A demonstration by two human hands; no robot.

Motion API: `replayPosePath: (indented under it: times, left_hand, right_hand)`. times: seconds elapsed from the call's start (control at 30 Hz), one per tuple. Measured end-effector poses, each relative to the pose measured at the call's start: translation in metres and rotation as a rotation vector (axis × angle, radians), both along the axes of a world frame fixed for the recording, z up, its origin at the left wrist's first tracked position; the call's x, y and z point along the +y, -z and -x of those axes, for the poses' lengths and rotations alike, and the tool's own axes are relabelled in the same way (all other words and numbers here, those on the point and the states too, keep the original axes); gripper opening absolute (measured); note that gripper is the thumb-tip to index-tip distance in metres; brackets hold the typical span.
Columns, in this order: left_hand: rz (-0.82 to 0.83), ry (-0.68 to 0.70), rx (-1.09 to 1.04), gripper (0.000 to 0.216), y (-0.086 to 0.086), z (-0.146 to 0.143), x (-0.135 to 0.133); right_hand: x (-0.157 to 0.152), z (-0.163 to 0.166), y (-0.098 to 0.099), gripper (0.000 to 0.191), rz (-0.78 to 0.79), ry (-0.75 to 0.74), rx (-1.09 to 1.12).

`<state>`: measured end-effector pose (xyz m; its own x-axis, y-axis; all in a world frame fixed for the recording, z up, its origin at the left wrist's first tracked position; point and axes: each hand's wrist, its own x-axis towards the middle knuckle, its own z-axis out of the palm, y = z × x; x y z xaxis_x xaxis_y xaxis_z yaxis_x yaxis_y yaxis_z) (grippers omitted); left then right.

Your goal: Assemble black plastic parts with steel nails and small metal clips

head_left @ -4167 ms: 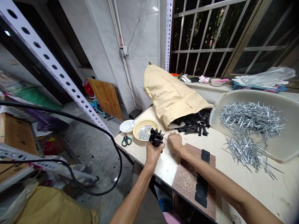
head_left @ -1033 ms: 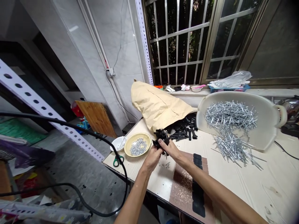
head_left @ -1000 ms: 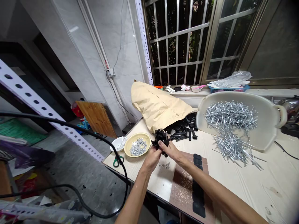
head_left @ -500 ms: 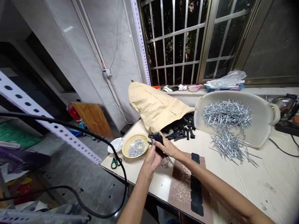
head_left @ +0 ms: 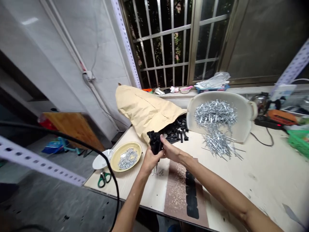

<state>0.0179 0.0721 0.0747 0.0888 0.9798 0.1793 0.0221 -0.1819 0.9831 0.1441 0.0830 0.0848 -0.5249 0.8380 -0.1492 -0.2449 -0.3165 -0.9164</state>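
Observation:
My left hand point(head_left: 150, 160) and my right hand point(head_left: 172, 150) are closed together around a bundle of black parts point(head_left: 154, 139). Thin metal pins poke out below the bundle, above the table. More black parts point(head_left: 180, 131) of a similar look spill from the mouth of a brown paper sack point(head_left: 147, 108), just beyond my hands. To the left of my left hand stands a yellow bowl point(head_left: 115, 160) with small shiny metal pieces point(head_left: 127, 159) in it. A few small metal pieces point(head_left: 161, 173) lie on the table below my hands.
Right of the sack, a whitish plastic basin point(head_left: 242, 127) lies tipped, long metal pins point(head_left: 216, 112) spilling out. Green-handled scissors point(head_left: 104, 179) and a white bowl point(head_left: 99, 161) are at the left. Black pads point(head_left: 191, 195) lie on a brown board point(head_left: 174, 196). A black cable point(head_left: 113, 174) crosses the left foreground.
The view has swung to the right, so the table's things sit further left. The black bundle in my hands has turned more upright, its pins now pointing down.

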Motion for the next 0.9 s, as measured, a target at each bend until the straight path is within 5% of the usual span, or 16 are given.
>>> replayPosePath:
  times: [0.13,0.23,0.4,0.5,0.63,0.9]
  left_hand:
    - [-0.246,0.115,0.179,0.068,-0.001,-0.035,0.028]
    - [-0.282,0.278,0.469,0.074,0.018,-0.069,0.046]
    - [-0.355,0.513,0.715,0.069,0.066,-0.121,0.066]
    - [-0.365,0.530,0.745,0.065,0.083,-0.143,0.077]
    - [-0.397,0.535,0.888,0.072,0.086,-0.151,0.086]
    - [-0.452,0.517,0.765,0.033,0.081,-0.140,0.080]
  right_hand:
    - [-0.004,-0.074,0.001,0.062,-0.042,0.371,-0.038]
    - [-0.016,-0.141,0.021,0.062,-0.044,0.724,-0.187]
    - [-0.046,-0.217,0.066,0.052,0.023,0.875,-0.419]
    - [-0.056,-0.231,0.083,0.046,0.019,0.900,-0.474]
    - [-0.054,-0.228,0.089,0.047,-0.051,0.884,-0.507]
    - [-0.046,-0.216,0.061,0.038,-0.425,0.861,-0.762]
